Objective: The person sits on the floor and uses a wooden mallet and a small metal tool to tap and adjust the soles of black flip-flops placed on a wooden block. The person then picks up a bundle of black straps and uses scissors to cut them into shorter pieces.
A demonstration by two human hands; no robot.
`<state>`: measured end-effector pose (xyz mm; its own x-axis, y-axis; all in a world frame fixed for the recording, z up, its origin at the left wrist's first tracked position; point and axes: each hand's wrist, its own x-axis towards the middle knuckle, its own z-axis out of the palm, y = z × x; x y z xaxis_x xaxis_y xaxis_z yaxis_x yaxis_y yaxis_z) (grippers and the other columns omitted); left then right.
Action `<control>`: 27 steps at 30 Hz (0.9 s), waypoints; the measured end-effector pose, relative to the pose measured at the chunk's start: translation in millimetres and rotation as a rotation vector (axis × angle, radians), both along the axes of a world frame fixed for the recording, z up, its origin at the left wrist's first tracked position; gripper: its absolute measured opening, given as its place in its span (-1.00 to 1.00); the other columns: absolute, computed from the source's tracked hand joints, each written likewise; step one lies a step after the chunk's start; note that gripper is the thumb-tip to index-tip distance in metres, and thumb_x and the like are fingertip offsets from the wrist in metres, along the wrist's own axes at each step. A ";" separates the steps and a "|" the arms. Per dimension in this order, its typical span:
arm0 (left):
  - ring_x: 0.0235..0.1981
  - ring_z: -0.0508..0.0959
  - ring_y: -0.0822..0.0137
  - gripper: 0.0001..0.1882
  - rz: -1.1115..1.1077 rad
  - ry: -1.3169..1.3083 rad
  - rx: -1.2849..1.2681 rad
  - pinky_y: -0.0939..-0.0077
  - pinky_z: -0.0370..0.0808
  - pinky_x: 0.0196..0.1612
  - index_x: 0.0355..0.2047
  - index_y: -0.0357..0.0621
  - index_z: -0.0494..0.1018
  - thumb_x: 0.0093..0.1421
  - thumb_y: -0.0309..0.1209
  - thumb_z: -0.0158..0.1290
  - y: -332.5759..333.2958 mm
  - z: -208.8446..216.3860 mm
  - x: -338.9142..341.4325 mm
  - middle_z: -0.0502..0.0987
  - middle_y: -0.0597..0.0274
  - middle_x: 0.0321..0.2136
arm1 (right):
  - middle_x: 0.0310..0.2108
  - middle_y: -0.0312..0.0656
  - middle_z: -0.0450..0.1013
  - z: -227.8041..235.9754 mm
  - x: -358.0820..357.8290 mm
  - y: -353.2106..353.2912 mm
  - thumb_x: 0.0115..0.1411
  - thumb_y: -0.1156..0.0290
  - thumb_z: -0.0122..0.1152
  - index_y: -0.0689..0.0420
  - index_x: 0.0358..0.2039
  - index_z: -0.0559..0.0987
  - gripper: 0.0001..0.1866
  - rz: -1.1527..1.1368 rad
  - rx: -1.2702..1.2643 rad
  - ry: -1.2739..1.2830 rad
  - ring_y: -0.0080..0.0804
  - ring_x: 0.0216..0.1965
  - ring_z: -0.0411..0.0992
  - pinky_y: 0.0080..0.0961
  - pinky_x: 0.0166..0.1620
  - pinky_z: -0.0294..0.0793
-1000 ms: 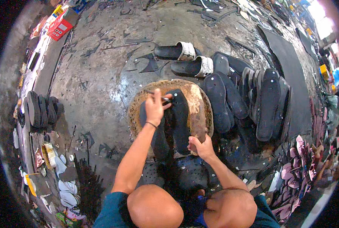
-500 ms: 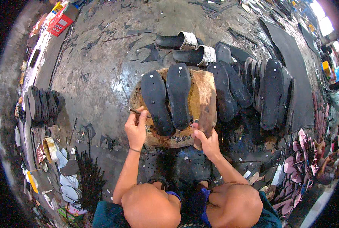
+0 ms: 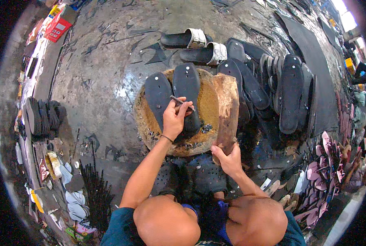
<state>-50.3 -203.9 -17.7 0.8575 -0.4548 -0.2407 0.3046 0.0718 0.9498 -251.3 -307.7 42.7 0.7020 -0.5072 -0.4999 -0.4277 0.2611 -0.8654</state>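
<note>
Two black shoe soles (image 3: 186,86) lie side by side on a round wooden block (image 3: 209,94), each with a white dot and small holes near its far end. In my left hand (image 3: 174,122) is a short dark metal rod, apparently a punch (image 3: 176,100), held slantwise above the soles. The hand covers part of both. My right hand (image 3: 229,159) grips the near end of a thick wooden club (image 3: 227,104), which points away from me along the block's right side. Small black scraps (image 3: 206,128) are scattered on the block.
More black soles (image 3: 293,94) are heaped to the right, beside a dark rubber sheet (image 3: 314,61). Two sandals with white straps (image 3: 217,54) lie beyond the block. A stack of soles (image 3: 41,117) stands at left, and pink pieces (image 3: 316,176) are piled at lower right.
My left hand has moved right and away from me with the punch, from beside the left sole to over the soles. The club's near end has shifted slightly rightward in my right hand.
</note>
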 end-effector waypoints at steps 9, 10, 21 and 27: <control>-0.38 0.66 0.41 -0.80 -0.015 -0.579 0.414 0.51 0.57 -0.34 -0.19 -0.20 0.53 0.25 -0.35 0.14 -8.9 0.5 -13.4 0.65 0.16 -0.38 | -0.28 -0.20 0.45 119.1 -1.6 -33.3 -0.03 0.59 0.35 0.19 0.03 0.37 -0.43 -0.129 0.062 -0.392 -0.30 -0.29 0.47 -0.43 -0.23 0.51; -0.39 0.66 0.39 -0.79 -0.028 -0.643 0.428 0.51 0.56 -0.34 -0.19 -0.19 0.53 0.24 -0.34 0.15 -11.9 -1.0 -16.4 0.64 0.15 -0.38 | -0.28 -0.20 0.44 126.1 4.5 -36.8 -0.04 0.55 0.37 0.16 0.05 0.35 -0.39 -0.176 -0.004 -0.618 -0.29 -0.30 0.46 -0.42 -0.24 0.50; -0.17 0.59 0.08 -0.68 -0.236 -0.968 0.622 0.30 0.55 -0.17 -0.06 -0.16 0.44 0.22 -0.29 0.12 -7.1 -3.7 -14.6 0.59 0.12 -0.14 | -0.32 -0.18 0.53 -1.0 -21.0 -18.1 0.04 0.39 0.31 0.26 -0.09 0.45 -0.58 0.259 0.226 -0.085 -0.41 -0.30 0.51 -0.39 -0.16 0.51; -0.31 0.66 0.26 -0.73 -0.108 -0.431 0.546 0.35 0.59 -0.28 -0.27 -0.21 0.37 0.36 -0.21 -0.02 7.4 35.1 -17.2 0.62 0.06 -0.22 | -0.31 -0.14 0.56 -13.2 8.2 -15.5 0.16 0.39 0.22 0.27 -0.17 0.52 -0.73 0.021 0.301 -0.097 -0.38 -0.32 0.53 -0.42 -0.21 0.55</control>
<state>-67.5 -196.5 17.4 0.8848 -0.4534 -0.1076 -0.1284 -0.4592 0.8790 -243.0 -323.2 29.5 0.7627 -0.3314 -0.5554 -0.3547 0.5037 -0.7877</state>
